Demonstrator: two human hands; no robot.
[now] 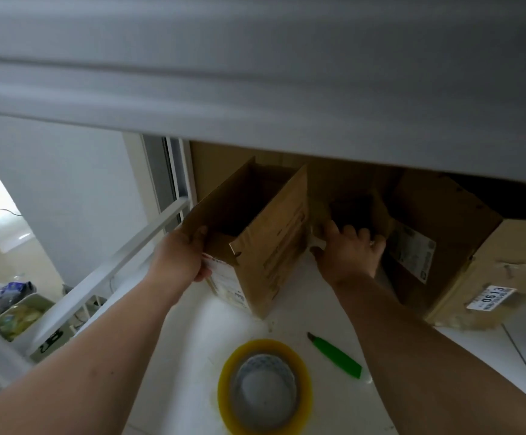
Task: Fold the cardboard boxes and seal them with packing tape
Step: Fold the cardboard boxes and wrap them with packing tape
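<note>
- Plastic bin [20, 312] sitting low at far left, off the work surface; contents too blurred to ID.
- Left hand [181, 255] gripping the left wall of the open cardboard box [274, 243], thumb over the rim – prob. steadying it upright for squaring.
- Box standing on the white table [189, 356], open end up, flaps not yet closed.
- Packing tape roll [264, 387] lying flat nearest the camera, within reach for sealing.
- Green utility knife [335, 356] lying just right of the roll, unused.
- Right hand [348, 249] reaching to the box's right side, fingers curling over a cardboard edge; looks like holding, exact grip partly hidden.
- Larger labelled box [462, 246] waiting at far right, w/ sticker facing front.
</note>
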